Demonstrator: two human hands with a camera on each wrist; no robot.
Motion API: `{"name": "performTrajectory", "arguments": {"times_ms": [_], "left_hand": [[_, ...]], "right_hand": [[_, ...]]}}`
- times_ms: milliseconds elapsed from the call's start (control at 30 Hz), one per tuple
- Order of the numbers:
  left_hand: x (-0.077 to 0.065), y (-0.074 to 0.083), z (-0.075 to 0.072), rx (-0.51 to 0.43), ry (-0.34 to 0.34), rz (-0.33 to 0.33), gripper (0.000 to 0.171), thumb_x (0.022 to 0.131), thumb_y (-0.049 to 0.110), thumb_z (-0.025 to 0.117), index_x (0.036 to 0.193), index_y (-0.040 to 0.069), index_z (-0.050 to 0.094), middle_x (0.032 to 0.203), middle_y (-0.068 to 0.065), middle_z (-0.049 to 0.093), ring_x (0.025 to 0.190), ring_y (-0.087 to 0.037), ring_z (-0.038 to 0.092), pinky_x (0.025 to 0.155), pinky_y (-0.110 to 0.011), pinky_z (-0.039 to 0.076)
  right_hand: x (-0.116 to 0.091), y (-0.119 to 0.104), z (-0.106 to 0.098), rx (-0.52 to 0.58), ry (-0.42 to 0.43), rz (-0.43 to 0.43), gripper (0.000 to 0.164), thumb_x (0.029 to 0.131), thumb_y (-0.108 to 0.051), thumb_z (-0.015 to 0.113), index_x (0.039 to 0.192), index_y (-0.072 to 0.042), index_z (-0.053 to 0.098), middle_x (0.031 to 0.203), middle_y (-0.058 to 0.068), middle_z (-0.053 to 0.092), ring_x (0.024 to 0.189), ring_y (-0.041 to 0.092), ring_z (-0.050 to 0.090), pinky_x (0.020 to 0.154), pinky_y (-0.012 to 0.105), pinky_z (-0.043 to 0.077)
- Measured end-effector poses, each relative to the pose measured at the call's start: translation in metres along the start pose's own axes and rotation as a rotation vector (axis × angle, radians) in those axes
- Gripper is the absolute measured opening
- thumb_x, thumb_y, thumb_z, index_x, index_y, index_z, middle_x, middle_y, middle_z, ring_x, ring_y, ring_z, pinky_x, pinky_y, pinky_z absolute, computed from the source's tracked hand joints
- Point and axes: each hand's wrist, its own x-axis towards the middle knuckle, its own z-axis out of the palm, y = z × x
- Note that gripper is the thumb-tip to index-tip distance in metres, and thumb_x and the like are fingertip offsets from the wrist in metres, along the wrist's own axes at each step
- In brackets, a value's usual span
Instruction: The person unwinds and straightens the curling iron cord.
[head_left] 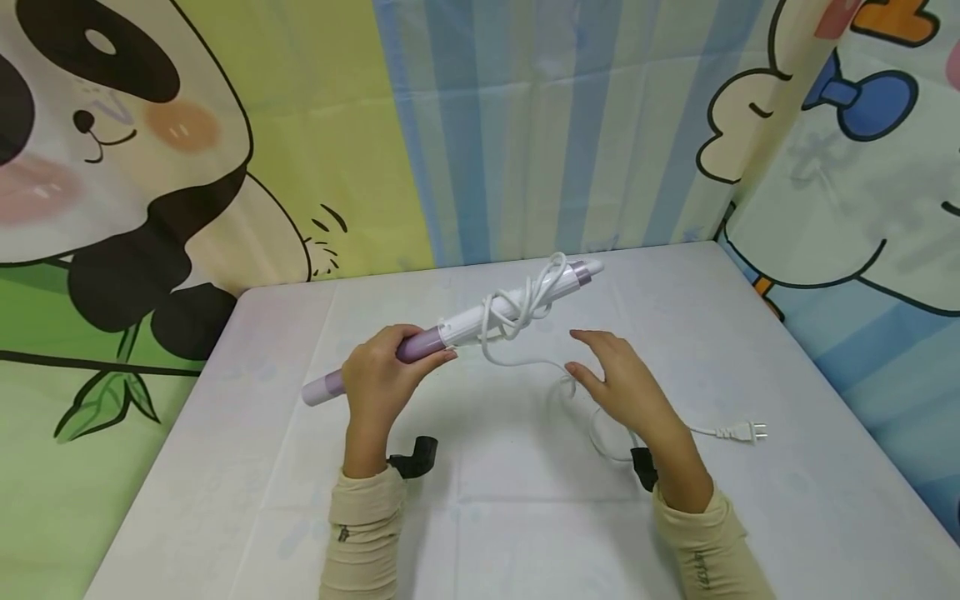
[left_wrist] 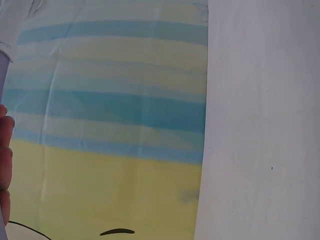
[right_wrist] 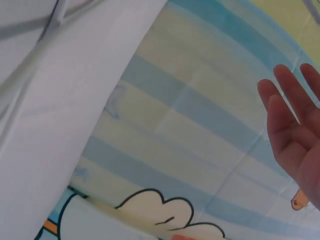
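Hair iron (head_left: 465, 327), as it appears, purple along one part and white along the other, is held above the table (head_left: 510, 542), tilted so that its white end points toward the far edge and its purple end toward the left edge. The left hand (head_left: 378, 371) grips the purple part, thumb stretched along it; the left wrist view catches only a sliver of fingers, so the exact wrap is hard to judge there. The right hand (head_left: 618, 383) holds nothing, its fingers extended, apart from the iron and near its cord (head_left: 534, 302). That white cord loops around the white part, then trails down past the right hand to a plug (head_left: 742, 432) nearer the right edge. The iron should feel stiff and fairly light, its smooth shell perhaps slippery, while the cord should bend easily. The bare purple part seems the steadier place to hold, with the cord best pinched at its loose stretch and not tugged hard.
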Motion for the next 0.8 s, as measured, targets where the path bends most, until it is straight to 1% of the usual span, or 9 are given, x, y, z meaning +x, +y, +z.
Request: {"name": "performTrajectory", "arguments": {"times_ms": [133, 233, 300, 400, 467, 533, 600, 667, 800], "left_hand": [[0.000, 0.002, 0.000, 0.006, -0.003, 0.020, 0.049, 0.052, 0.043, 0.085, 0.083, 0.010, 0.068, 0.075, -0.006, 0.069, 0.058, -0.020, 0.061, 0.053, -0.033, 0.044], [0.000, 0.002, 0.001, 0.014, -0.010, 0.029, 0.049, 0.052, 0.044, 0.084, 0.084, 0.009, 0.068, 0.075, -0.006, 0.069, 0.059, -0.020, 0.061, 0.053, -0.033, 0.045], [0.000, 0.002, 0.001, 0.022, -0.016, 0.032, 0.049, 0.053, 0.044, 0.084, 0.084, 0.009, 0.068, 0.075, -0.006, 0.069, 0.059, -0.019, 0.061, 0.054, -0.033, 0.045], [0.000, 0.002, 0.000, 0.040, -0.026, 0.038, 0.050, 0.054, 0.046, 0.083, 0.084, 0.009, 0.068, 0.075, -0.006, 0.069, 0.059, -0.019, 0.061, 0.054, -0.033, 0.044], [0.000, 0.002, 0.000, 0.051, -0.032, 0.044, 0.050, 0.054, 0.046, 0.083, 0.084, 0.009, 0.068, 0.076, -0.006, 0.069, 0.060, -0.019, 0.061, 0.054, -0.033, 0.044], [0.000, 0.001, 0.001, 0.063, -0.041, 0.053, 0.051, 0.055, 0.047, 0.082, 0.085, 0.009, 0.068, 0.076, -0.006, 0.069, 0.060, -0.019, 0.061, 0.054, -0.034, 0.044], [0.000, 0.000, 0.001, 0.071, -0.050, 0.065, 0.050, 0.055, 0.047, 0.082, 0.085, 0.009, 0.068, 0.076, -0.007, 0.069, 0.060, -0.019, 0.060, 0.054, -0.034, 0.043], [-0.001, 0.000, 0.001, 0.079, -0.060, 0.076, 0.050, 0.055, 0.047, 0.082, 0.084, 0.009, 0.067, 0.075, -0.006, 0.069, 0.059, -0.018, 0.060, 0.054, -0.033, 0.043], [-0.001, -0.002, 0.002, 0.094, -0.076, 0.092, 0.051, 0.055, 0.049, 0.081, 0.083, 0.009, 0.068, 0.073, -0.006, 0.068, 0.057, -0.018, 0.059, 0.053, -0.032, 0.043]], "right_hand": [[0.004, -0.006, 0.015, 0.005, -0.023, -0.113, 0.050, 0.089, -0.022, 0.058, 0.131, 0.001, 0.043, 0.132, 0.020, 0.047, 0.122, 0.037, 0.042, 0.100, 0.051, 0.034], [0.004, -0.010, 0.023, -0.013, -0.042, -0.171, 0.048, 0.088, -0.019, 0.061, 0.129, 0.002, 0.045, 0.124, 0.018, 0.055, 0.116, 0.035, 0.049, 0.096, 0.048, 0.039], [0.004, -0.012, 0.025, -0.023, -0.065, -0.181, 0.044, 0.087, -0.017, 0.061, 0.126, 0.001, 0.049, 0.114, 0.015, 0.062, 0.108, 0.033, 0.055, 0.091, 0.045, 0.043], [0.002, -0.016, 0.026, -0.026, -0.111, -0.149, 0.036, 0.088, -0.018, 0.060, 0.120, -0.002, 0.055, 0.098, 0.008, 0.067, 0.094, 0.025, 0.061, 0.081, 0.039, 0.048], [0.001, -0.018, 0.024, -0.008, -0.135, -0.132, 0.029, 0.089, -0.019, 0.058, 0.113, -0.004, 0.058, 0.086, 0.003, 0.067, 0.080, 0.019, 0.061, 0.071, 0.033, 0.049], [0.000, -0.021, 0.022, 0.007, -0.142, -0.126, 0.022, 0.090, -0.020, 0.056, 0.106, -0.005, 0.060, 0.077, -0.001, 0.064, 0.069, 0.011, 0.056, 0.063, 0.027, 0.046], [-0.002, -0.023, 0.020, 0.016, -0.118, -0.156, 0.016, 0.091, -0.020, 0.055, 0.098, -0.007, 0.061, 0.068, -0.005, 0.057, 0.061, 0.006, 0.048, 0.059, 0.023, 0.042], [-0.003, -0.025, 0.017, 0.007, -0.065, -0.210, 0.012, 0.091, -0.019, 0.055, 0.092, -0.009, 0.061, 0.062, -0.008, 0.050, 0.058, 0.004, 0.043, 0.059, 0.023, 0.041], [-0.006, -0.026, 0.013, -0.040, 0.101, -0.333, 0.009, 0.090, -0.017, 0.057, 0.087, -0.009, 0.061, 0.058, -0.012, 0.043, 0.057, 0.004, 0.042, 0.063, 0.026, 0.043]]}}
